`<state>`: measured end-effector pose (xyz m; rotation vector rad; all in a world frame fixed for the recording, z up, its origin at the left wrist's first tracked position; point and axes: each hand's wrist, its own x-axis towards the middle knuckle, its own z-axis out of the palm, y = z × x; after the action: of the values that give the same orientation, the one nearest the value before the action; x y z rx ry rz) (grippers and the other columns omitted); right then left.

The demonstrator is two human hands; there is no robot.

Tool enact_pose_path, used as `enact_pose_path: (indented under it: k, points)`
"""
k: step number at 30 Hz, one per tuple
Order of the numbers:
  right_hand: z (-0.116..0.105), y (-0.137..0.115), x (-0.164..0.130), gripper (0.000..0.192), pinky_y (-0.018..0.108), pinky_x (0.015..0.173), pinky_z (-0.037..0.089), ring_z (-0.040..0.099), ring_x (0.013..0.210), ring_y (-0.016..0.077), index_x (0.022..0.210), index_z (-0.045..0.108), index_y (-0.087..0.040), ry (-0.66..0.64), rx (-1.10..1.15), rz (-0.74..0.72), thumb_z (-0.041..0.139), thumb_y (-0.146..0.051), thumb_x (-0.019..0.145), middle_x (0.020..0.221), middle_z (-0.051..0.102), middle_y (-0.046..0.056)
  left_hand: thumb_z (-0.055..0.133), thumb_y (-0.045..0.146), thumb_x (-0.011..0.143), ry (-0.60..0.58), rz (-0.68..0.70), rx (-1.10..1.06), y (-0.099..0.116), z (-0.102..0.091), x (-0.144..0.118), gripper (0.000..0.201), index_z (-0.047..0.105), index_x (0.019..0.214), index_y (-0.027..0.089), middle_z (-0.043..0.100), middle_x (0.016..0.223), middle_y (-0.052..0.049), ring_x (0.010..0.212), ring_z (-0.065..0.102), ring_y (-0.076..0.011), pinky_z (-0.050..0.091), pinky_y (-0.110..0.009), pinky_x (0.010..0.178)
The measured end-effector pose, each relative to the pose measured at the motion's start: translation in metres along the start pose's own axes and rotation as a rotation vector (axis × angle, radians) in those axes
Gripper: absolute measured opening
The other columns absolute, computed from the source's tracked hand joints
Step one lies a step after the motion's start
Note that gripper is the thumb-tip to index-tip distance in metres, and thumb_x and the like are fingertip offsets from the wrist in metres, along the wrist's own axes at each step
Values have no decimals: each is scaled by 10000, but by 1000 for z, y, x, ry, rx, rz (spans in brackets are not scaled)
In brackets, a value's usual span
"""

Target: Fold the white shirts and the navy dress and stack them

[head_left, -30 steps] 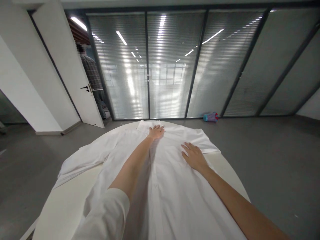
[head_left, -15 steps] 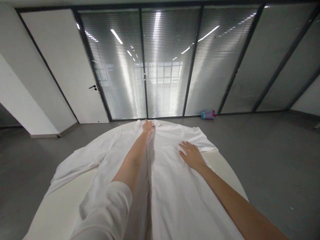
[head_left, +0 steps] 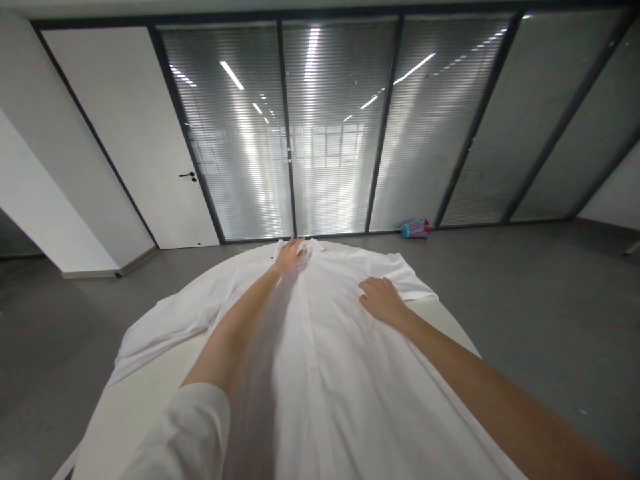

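White button-front shirt (head_left: 340, 360) spread on the pale round tabletop (head_left: 133, 410), collar at the far edge, one sleeve out toward the left edge, the other reaching the right edge. Shirt's lower end runs out of frame at the bottom, as does the tabletop's near edge. My left hand (head_left: 289, 257) is on the collar at the far edge and covers part of it; fingers partly spread, tips hard to make out, so I cannot tell whether they pinch cloth. My right hand (head_left: 383, 299) rests on the shirt front, inward from the right edge; fingers bent, tips indistinct, and I cannot tell if fabric is gripped. Left forearm hides a strip of the shirt; its white cuff (head_left: 207, 407) is cut off below. Right forearm hides part of the tabletop's right edge. Beyond the far edge, a blue-and-red basket (head_left: 416, 229) lies on the floor, contents unreadable.
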<state>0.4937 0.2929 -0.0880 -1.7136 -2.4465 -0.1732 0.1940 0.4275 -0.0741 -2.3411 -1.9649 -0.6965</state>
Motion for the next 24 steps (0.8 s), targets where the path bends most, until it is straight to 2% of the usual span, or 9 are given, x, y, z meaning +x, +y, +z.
enact_pose_path:
  k: [3,6,9,13,16,18,20,22,24]
  points:
    - [-6,-16,43,382,428,1080,390,569,1246,291,1281,652,-175,-30,76,-37,425,-264,986,1338,635,144,608,351,972,20,-83,19,-38,-24,-18,390,574,1328,196,508,1437,-120,1262,534,-285,454,-535,1052]
    - [0,-40,88,462,379,1108,376,484,1353,268,1440,532,-208,-48,128,-96,403,-373,1028,1498,510,103,616,343,969,-1,-250,17,-71,-38,-31,365,586,1291,174,576,1330,-115,1151,600,-256,524,-482,968]
    - [10,-63,120,491,405,1145,331,384,1429,285,1460,514,-239,-66,167,-124,427,-453,1027,1592,382,91,609,348,975,-67,-341,-22,-89,-40,-38,316,613,1231,163,622,1242,-102,1058,638,-222,556,-433,907]
    - [19,-76,145,469,503,1112,349,394,1400,343,1467,500,-255,-39,209,-15,422,-398,1027,1627,300,106,608,367,966,-79,-397,-49,-87,-32,-40,285,653,1187,191,685,1150,-83,1039,653,-215,528,-412,933]
    - [24,-75,158,433,558,1063,380,424,1351,379,1401,575,-224,2,241,108,409,-283,1006,1567,391,143,629,363,920,-19,-437,-22,-77,-25,-36,249,700,1132,254,718,1130,-70,1169,607,-280,459,-452,1003]
    - [26,-71,166,410,515,1041,414,482,1294,349,1311,651,-200,4,272,138,415,-217,976,1452,529,148,629,399,897,28,-442,1,-71,-20,-32,244,725,1067,252,709,1173,-80,1241,558,-324,419,-481,1030]
    - [29,-68,171,393,415,1012,448,561,1200,286,1231,697,-179,-3,306,122,427,-175,946,1303,643,129,626,418,882,53,-437,10,-67,-16,-29,247,729,1019,240,702,1196,-84,1223,575,-312,431,-435,1008]
    - [31,-64,173,378,339,972,466,603,1117,245,1181,714,-154,3,333,89,442,-156,919,1188,693,114,617,384,881,57,-439,13,-64,-13,-27,223,713,1022,241,709,1176,-77,1147,627,-273,470,-360,929]
    - [33,-63,174,382,328,965,464,607,1086,238,1181,703,-132,35,348,57,442,-142,903,1129,701,114,588,345,897,66,-451,23,-61,-10,-28,215,683,1067,252,722,1129,-76,1087,659,-259,485,-329,856]
